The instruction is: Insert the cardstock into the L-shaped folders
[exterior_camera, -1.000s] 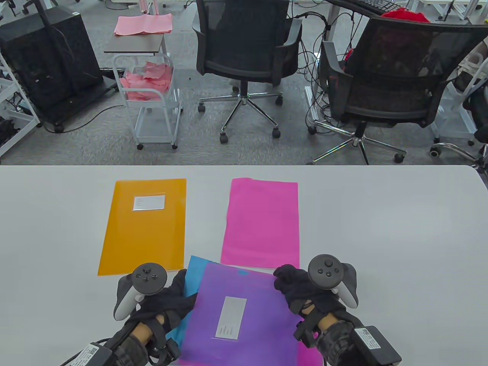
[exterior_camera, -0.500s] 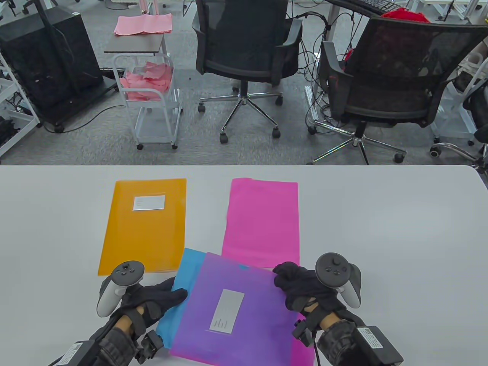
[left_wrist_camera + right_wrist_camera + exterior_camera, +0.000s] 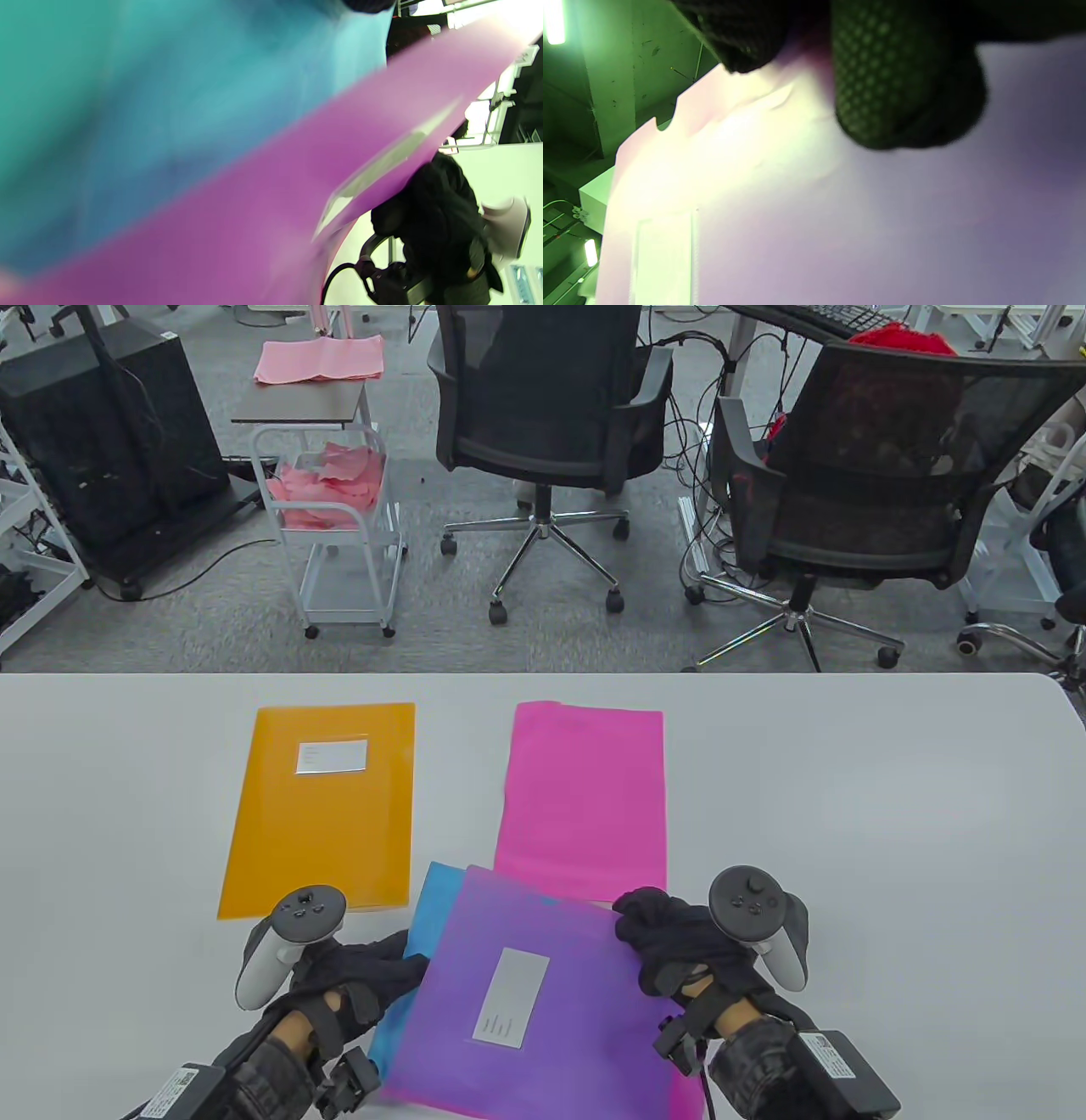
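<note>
A translucent purple-pink L-shaped folder with a white label lies tilted at the table's front, held off the table. A blue cardstock sheet sticks out from under its left side. My left hand holds the blue sheet at its left edge; it fills the left wrist view next to the folder. My right hand grips the folder's upper right corner; its fingers press on the folder in the right wrist view. An orange folder and a pink folder lie flat behind.
The white table stretches to the right and left of the folders. Beyond its far edge stand two black office chairs and a small white cart with pink sheets.
The left hand first moved left with the blue sheet, then came back right, pushing the sheet further under the purple folder. The right hand stayed at the folder's corner.
</note>
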`<state>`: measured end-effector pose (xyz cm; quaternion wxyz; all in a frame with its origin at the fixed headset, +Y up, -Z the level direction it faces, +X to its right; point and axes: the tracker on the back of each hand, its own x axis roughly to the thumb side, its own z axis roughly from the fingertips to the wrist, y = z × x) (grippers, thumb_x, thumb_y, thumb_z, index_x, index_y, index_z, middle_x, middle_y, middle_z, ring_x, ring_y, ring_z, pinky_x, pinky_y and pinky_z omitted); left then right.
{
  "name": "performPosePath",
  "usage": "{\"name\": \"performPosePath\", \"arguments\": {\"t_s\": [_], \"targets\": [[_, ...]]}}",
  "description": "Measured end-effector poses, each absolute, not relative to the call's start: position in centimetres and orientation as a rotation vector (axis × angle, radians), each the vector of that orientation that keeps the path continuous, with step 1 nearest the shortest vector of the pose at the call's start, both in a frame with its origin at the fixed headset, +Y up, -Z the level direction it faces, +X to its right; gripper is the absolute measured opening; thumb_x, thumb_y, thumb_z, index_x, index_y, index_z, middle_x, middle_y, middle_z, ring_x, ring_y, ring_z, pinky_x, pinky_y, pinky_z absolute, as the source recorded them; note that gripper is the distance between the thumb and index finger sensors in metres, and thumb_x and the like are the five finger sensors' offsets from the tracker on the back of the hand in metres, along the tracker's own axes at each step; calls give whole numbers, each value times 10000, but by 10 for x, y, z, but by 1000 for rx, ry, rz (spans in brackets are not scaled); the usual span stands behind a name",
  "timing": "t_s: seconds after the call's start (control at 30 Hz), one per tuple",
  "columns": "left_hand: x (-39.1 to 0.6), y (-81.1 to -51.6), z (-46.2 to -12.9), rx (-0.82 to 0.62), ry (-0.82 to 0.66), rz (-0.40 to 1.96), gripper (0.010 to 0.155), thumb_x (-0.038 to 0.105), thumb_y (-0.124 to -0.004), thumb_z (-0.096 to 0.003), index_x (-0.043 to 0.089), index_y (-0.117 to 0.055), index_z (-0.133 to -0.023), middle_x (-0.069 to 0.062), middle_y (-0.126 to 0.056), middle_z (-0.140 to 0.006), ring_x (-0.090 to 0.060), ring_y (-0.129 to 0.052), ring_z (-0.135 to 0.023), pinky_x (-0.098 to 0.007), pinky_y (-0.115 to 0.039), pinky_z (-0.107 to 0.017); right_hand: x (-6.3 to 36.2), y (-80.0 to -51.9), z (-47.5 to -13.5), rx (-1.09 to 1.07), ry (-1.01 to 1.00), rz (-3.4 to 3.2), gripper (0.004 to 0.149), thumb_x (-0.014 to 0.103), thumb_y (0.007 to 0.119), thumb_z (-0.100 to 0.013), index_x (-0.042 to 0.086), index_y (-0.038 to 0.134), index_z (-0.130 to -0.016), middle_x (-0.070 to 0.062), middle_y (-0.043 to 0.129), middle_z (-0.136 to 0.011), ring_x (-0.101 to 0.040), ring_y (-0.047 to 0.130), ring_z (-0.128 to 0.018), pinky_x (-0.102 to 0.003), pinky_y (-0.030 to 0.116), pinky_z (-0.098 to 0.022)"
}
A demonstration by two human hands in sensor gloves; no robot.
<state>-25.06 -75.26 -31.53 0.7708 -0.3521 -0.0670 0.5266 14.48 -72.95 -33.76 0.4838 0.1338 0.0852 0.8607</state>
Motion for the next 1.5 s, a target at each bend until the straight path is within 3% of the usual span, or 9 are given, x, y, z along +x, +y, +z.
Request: {"name": "performPosePath", "arguments": {"t_s": [0.17,0.47,0.53,0.63,0.73,0.93,1.2,1.4,1.5], "targets": [[-254,-758,-318,-771,-130,1143,434,363,-784,-474,192,-744,-872,-19,-992,-682,-242,-1097,-505,-503,-835,-514,142,-730,-337,356,228,2084,443,372,766,-390,149,710,-769,-151,899,-539,-219,991,-163,-313,859,-52],[-235,-753,-314,-712,-200,929,406,521,-923,-388,236,-819,-658,80,-1002,-446,-190,-1094,-335,-486,-862,-474,140,-731,-336,385,245,2157,445,382,759,-395,154,704,-773,-142,900,-536,-200,993,-160,-301,863,-49],[-237,-757,-313,-797,-220,964,432,539,-898,-406,241,-805,-704,65,-1001,-514,-211,-1094,-409,-502,-838,-507,139,-731,-336,386,248,2142,445,381,759,-394,153,705,-772,-145,900,-534,-202,994,-158,-303,862,-47],[-240,-764,-312,-814,-208,1063,644,617,-817,-428,207,-701,-911,-12,-966,-739,-282,-1069,-594,-536,-789,-562,137,-730,-336,392,255,2127,445,377,762,-392,149,708,-771,-152,900,-538,-216,993,-162,-312,861,-50],[-240,-770,-311,-887,-206,1140,730,637,-755,-453,176,-602,-997,-32,-946,-794,-294,-1064,-629,-536,-784,-573,136,-730,-336,408,262,2127,445,375,762,-392,148,707,-772,-154,898,-541,-219,994,-165,-316,861,-53],[-238,-769,-312,-879,-180,1139,447,389,-786,-493,171,-761,-883,-35,-1017,-707,-268,-1113,-540,-512,-828,-531,136,-730,-336,422,271,2116,445,375,761,-394,148,706,-772,-153,898,-542,-218,995,-168,-316,862,-55],[-227,-759,-310,-773,-178,1017,420,352,-912,-404,231,-732,-763,6,-972,-626,-252,-1073,-454,-508,-825,-521,137,-731,-336,394,266,2138,445,378,762,-393,150,708,-771,-151,900,-537,-214,995,-162,-312,862,-50],[-227,-759,-310,-802,-186,1020,441,356,-914,-401,238,-727,-782,11,-966,-645,-251,-1068,-474,-514,-814,-537,136,-731,-336,387,270,2157,446,378,763,-392,149,710,-771,-150,901,-535,-210,996,-158,-311,862,-47],[-229,-763,-309,-831,-219,1074,563,443,-833,-447,234,-654,-938,-12,-940,-774,-270,-1058,-604,-531,-783,-576,138,-731,-335,364,255,2183,447,378,763,-393,146,709,-771,-154,902,-532,-212,996,-155,-313,862,-43]]}}
